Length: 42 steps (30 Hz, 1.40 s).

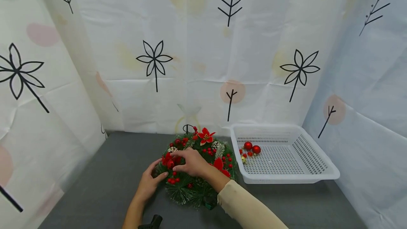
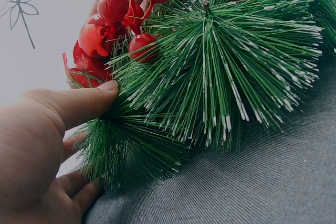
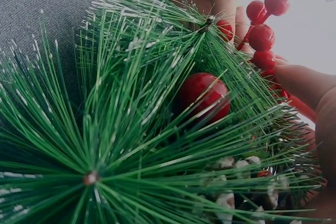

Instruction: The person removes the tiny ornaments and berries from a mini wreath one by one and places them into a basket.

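- Wreath (image 1: 194, 188) lies on the table (image 1: 117, 176) between and under our two hands, its middle partly covered by the right forearm.
- Our left hand (image 1: 148, 183) grips the wreath's near-left edge; from overhead, its fingertips are lost behind the greenery.
- Our right hand (image 1: 194, 163) curls thumb and forefinger around a red flower (image 1: 167, 159), just beyond the left thumb; its remaining fingers are hard to make out.
- From the left wrist we see what the head view misses: the left thumb laid along white-tipped needles (image 2: 210, 72), other fingers lower down, and glossy berries (image 2: 113, 7) just above the thumb.
- From the right wrist we find a large red ball (image 3: 203, 98) tucked among needles near the right thumb, and a whitish pine cone half screened by them; the right hand itself is cut off by the picture's edge.
- Only the head view gives us the white basket (image 1: 292, 177), to the right of our right hand, with red balls (image 1: 256, 149) inside.
- Below our left wrist, a black object (image 1: 154, 222) is cut off; we cannot tell what it is.
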Tool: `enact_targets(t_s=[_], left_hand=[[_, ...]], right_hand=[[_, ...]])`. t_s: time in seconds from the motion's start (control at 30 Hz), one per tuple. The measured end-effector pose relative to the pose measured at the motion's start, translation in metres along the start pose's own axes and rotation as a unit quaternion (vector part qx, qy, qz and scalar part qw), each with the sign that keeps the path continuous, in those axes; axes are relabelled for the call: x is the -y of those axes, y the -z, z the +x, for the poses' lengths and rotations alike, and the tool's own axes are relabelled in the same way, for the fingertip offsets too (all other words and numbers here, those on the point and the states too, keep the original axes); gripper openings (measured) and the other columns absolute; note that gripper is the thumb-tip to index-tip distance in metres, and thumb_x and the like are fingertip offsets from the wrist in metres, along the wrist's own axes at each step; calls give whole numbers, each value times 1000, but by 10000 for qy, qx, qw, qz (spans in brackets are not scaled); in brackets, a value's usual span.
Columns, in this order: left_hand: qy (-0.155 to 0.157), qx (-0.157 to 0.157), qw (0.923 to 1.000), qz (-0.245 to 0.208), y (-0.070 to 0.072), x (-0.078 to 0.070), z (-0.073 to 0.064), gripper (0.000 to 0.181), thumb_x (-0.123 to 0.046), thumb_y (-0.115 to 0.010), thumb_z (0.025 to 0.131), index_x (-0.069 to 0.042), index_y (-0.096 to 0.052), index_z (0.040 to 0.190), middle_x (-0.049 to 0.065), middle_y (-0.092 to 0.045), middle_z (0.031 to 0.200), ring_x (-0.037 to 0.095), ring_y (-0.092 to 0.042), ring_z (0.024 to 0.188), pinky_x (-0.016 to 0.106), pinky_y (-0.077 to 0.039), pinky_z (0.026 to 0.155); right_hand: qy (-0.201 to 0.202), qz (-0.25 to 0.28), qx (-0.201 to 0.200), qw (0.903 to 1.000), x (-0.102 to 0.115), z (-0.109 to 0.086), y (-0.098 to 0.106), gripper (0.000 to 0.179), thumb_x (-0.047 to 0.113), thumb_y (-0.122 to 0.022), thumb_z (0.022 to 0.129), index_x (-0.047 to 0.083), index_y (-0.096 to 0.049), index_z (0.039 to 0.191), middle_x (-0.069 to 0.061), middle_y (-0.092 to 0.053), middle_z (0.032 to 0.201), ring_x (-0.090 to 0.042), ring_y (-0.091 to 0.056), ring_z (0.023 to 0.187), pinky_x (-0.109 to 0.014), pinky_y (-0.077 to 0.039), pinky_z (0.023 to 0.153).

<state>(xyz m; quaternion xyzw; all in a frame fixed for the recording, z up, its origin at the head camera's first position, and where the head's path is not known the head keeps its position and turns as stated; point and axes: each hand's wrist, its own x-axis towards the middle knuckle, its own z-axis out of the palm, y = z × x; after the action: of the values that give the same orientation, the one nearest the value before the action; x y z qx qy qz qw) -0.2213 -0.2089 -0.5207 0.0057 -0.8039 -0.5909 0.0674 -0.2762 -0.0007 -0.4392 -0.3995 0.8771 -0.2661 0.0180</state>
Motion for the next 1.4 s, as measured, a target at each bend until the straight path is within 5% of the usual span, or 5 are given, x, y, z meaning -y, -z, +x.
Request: enact_targets(t_s=[1.4], left_hand=[[26,12,10000,12,0,-1,1,63,-24,-73,90,-12,-45,144,23,-38,148,43,-36,134,60,-35,99]], right_hand=[[-189,412,-94,9989,2,-3,-1,36,31,-70,91,20,-62,125,5,-62,118,-16,-55,111,-31,-47,90]])
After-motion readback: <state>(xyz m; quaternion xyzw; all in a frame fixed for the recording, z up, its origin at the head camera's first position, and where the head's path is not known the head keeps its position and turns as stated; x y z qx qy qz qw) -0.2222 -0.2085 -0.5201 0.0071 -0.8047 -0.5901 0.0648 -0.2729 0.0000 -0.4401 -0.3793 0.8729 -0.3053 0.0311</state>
